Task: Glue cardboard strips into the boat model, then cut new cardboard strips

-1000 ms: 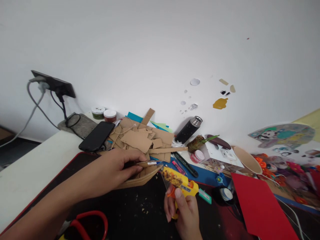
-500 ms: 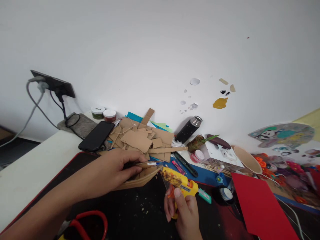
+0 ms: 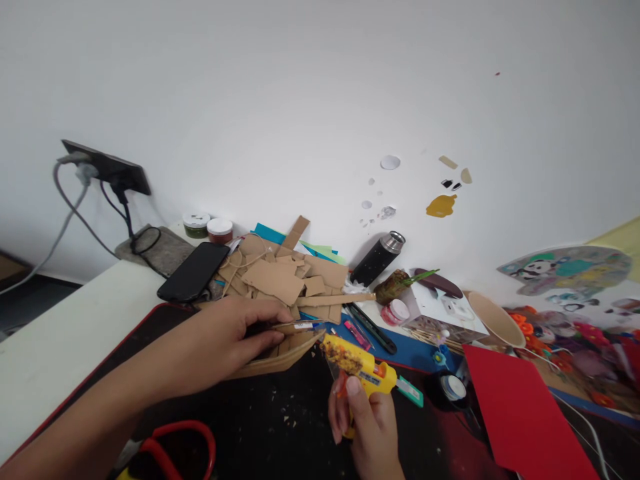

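Between the thumb and fingers of my left hand (image 3: 227, 343) is the upper edge of a boat-shaped cardboard piece (image 3: 287, 360), whose pointed end faces right. My fingers cover part of its near side. In my right hand (image 3: 369, 423) is a yellow hot glue gun (image 3: 373, 375), its handle wrapped by my fingers. Dark, crusted residue coats the front of the gun. Its nozzle is at the pointed tip of the cardboard piece; whether they touch, I cannot tell.
Cardboard scraps (image 3: 275, 280) are heaped behind my left hand, beside a black phone (image 3: 194, 272). Red-handled scissors (image 3: 207, 440) lie at the near left. A black flask (image 3: 377, 259), a box cutter (image 3: 373, 328) and red sheet (image 3: 525, 413) are further right.
Almost nothing differs. The glue gun's nozzle has shifted very slightly at the cardboard tip, while both hands keep their holds.
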`<state>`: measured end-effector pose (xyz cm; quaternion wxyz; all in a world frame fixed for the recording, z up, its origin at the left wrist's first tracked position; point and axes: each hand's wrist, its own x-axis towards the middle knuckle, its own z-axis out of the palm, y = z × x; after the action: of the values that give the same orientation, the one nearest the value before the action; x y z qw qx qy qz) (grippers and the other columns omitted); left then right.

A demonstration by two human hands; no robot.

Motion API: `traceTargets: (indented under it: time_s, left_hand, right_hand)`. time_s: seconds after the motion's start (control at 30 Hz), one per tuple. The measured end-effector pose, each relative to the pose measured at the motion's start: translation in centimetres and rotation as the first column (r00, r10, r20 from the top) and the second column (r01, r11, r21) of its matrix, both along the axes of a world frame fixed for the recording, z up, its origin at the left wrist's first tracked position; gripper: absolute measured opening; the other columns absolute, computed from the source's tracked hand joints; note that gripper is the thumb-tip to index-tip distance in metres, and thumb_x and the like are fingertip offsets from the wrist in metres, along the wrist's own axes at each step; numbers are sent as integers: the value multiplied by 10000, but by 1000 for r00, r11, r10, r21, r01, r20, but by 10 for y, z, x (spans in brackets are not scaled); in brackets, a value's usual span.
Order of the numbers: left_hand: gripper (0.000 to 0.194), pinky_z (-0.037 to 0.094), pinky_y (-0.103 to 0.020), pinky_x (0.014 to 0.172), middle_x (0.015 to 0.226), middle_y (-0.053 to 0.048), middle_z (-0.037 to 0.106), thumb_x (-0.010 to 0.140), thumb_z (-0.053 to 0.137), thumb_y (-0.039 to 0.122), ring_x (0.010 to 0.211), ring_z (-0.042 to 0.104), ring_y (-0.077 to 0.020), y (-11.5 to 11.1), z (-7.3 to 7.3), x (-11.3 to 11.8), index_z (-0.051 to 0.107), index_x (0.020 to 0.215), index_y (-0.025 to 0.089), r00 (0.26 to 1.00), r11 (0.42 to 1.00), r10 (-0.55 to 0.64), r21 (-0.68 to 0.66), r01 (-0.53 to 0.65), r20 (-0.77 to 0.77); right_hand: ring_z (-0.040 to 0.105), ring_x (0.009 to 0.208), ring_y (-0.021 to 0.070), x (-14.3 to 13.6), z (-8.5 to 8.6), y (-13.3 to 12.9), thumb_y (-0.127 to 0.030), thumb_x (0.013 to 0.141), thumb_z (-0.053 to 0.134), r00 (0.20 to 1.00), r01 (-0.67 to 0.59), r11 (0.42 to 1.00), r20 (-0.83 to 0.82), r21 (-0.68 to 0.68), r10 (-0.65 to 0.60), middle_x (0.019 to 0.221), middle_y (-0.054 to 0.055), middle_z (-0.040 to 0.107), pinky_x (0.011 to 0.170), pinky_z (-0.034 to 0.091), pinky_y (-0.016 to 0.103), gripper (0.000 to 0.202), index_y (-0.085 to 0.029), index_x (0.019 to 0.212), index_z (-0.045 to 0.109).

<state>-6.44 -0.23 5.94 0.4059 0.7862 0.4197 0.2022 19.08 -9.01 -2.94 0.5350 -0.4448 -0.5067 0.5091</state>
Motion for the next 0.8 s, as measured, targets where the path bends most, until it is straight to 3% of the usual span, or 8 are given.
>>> traceTargets:
  time_s: [0.57, 0.8]
  left_hand:
    - [207, 490, -308, 835, 996, 18, 798, 1024, 555, 361, 926, 717, -202, 0, 2, 0, 742, 1016, 271, 1000, 1000, -17, -20, 17, -3]
    - [220, 498, -322, 854, 1018, -4, 797, 1026, 547, 356, 949, 714, -217, 0, 3, 1, 746, 1024, 260, 1000, 1000, -14, -26, 14, 0]
  right_hand:
    - [382, 358, 107, 1, 5, 0, -770, 1049, 535, 999, -28, 999, 43, -44, 30, 383, -2, 438, 424, 230, 269, 768, -247, 494, 455]
    - [394, 371, 113, 2, -12, -4, -673, 1099, 526, 999, 41, 999, 13, -10, -41, 394, 2, 458, 442, 249, 280, 744, -248, 491, 463]
